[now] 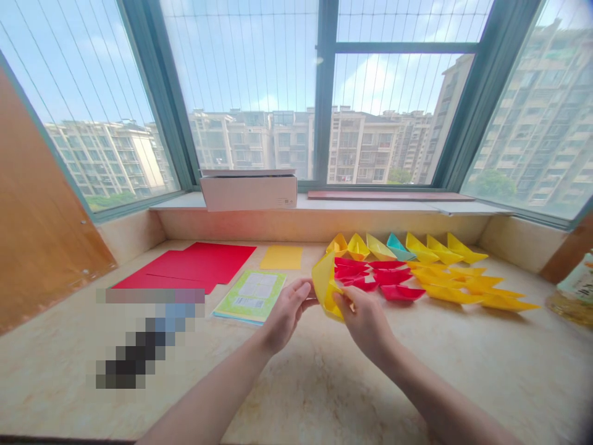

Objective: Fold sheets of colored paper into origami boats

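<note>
A yellow folded-paper boat [324,278] is held up above the counter, tilted on end between my hands. My right hand [365,316] pinches its lower right edge between thumb and fingers. On the other side, my left hand [291,309] is closed at its left edge, with the fingertips partly hidden behind the paper. Just behind it lie several red paper boats [402,293]. Further right sit several yellow paper boats [451,293]. One blue-green paper boat [399,248] stands in the back row among yellow ones.
Red paper sheets [217,262], a yellow square sheet [281,257] and a green packet [250,296] lie on the left of the counter [194,402]. A blurred-out item [148,337] lies nearer. A white box [249,191] rests on the sill; a jar [574,293] stands far right.
</note>
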Demonstrator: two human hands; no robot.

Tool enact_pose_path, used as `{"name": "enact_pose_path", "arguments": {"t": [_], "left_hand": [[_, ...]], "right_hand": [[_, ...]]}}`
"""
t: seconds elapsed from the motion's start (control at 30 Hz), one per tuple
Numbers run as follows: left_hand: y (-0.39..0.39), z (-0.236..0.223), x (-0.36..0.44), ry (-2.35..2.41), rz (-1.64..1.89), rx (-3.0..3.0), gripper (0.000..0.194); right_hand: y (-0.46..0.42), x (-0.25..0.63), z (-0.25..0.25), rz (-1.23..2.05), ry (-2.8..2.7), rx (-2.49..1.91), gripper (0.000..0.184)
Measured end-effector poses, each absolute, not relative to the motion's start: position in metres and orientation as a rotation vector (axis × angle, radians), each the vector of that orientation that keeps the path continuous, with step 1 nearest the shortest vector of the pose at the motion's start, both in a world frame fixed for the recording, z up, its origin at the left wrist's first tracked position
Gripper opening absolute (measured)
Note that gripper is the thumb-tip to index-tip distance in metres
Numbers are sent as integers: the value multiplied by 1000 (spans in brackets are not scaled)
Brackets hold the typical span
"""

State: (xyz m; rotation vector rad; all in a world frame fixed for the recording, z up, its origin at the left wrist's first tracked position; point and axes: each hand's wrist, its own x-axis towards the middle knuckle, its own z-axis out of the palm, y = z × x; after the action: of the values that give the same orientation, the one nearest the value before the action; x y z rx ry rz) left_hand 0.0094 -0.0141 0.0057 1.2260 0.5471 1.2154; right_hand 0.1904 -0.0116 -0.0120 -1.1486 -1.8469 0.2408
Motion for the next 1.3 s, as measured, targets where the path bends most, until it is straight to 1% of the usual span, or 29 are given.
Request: {"name": "enact_pose_path", "arguments": {"t": [0.13,0.43,0.53,0.73,0.87,1.07,1.17,1.3], "left_hand": [[-18,8,8,544,1161,1309,30],[-19,7,6,427,1096,1292,34],[-17,5,5,402,1106,1267,35],[-18,9,5,412,1096,1299,37],[-19,12,5,404,1069,1309,38],[-17,3,6,371,1030,1304,43],[-16,-1,7,365,1039,1291,45],[-19,-1,11,377,1018,1301,44]], "right_hand": [[-3,197,-14,470,-1777,-1044,24],[-5,197,-8,608,-1810,-891,25],[-6,196,-8,645,-1808,-857,23],[-4,195,-12,835,-1757,-888,24],[-2,196,-10,853,-1750,-857,21],[2,203,-8,720,-1783,-876,22],[0,204,-8,715,-1810,-848,22],[-4,202,-5,725,-1898,-782,17]]}}
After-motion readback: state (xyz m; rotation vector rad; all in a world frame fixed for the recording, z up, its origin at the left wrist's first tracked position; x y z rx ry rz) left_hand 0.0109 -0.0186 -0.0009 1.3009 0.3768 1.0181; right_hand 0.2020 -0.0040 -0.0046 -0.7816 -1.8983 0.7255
